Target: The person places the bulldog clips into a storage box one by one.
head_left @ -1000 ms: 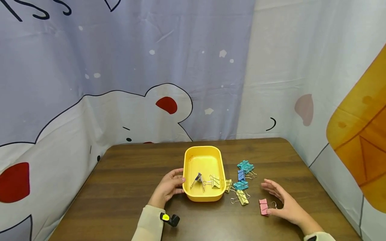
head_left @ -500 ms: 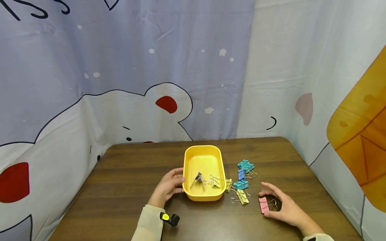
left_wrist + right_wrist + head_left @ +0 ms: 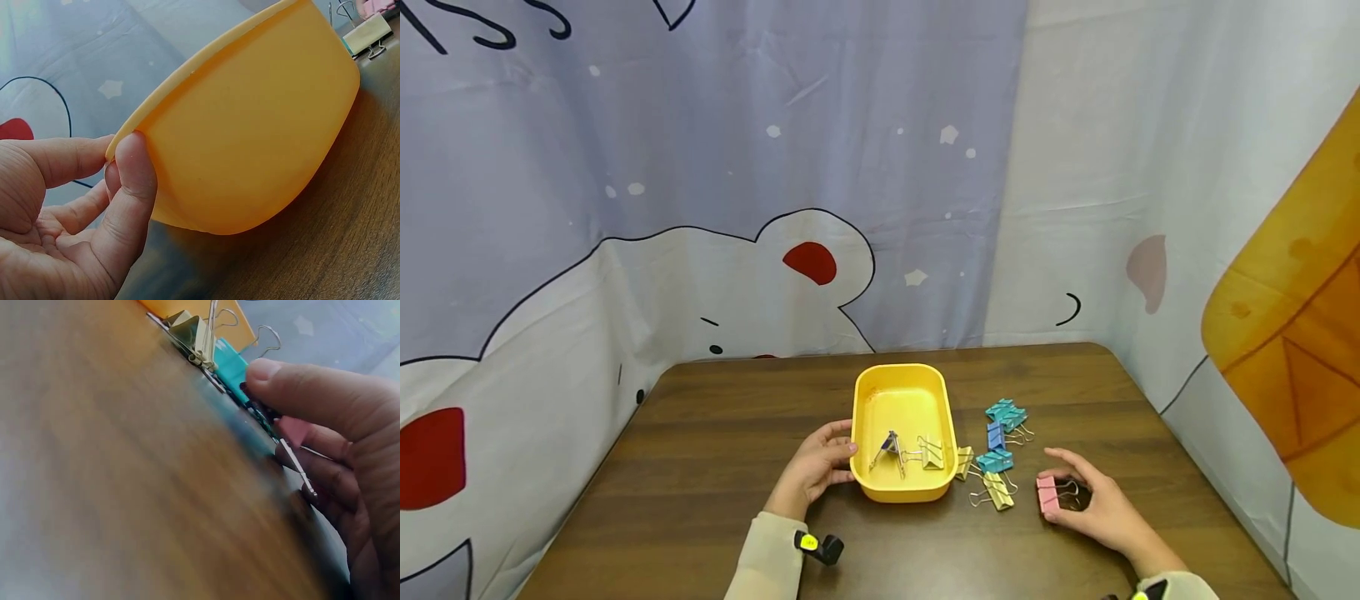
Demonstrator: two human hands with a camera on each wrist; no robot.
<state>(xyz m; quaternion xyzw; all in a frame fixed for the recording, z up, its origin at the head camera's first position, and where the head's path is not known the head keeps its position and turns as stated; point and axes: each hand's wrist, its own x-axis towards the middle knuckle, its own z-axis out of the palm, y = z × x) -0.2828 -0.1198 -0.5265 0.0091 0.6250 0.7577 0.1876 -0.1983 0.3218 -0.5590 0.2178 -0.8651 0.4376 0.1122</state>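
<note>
My left hand (image 3: 816,468) pinches the left rim of a yellow plastic tray (image 3: 904,492); in the left wrist view the thumb presses its outer wall (image 3: 250,125). Two binder clips lie in the tray: a yellow one (image 3: 932,455) and one standing with dark blue on it (image 3: 891,442). My right hand (image 3: 1105,508) holds a pink binder clip (image 3: 1047,495) between thumb and fingers, its wire handles pointing towards the palm. In the right wrist view the pink clip (image 3: 294,429) is partly hidden behind the thumb.
Right of the tray, a loose column of binder clips lies on the brown table (image 3: 722,425): teal clips (image 3: 1006,413), a blue clip (image 3: 995,435), another teal clip (image 3: 995,461) and two yellow clips (image 3: 998,492). A printed curtain (image 3: 737,167) hangs behind the table.
My right hand has closed in around the pink clip and shifted it slightly up the table, away from me. The left hand and tray stay put.
</note>
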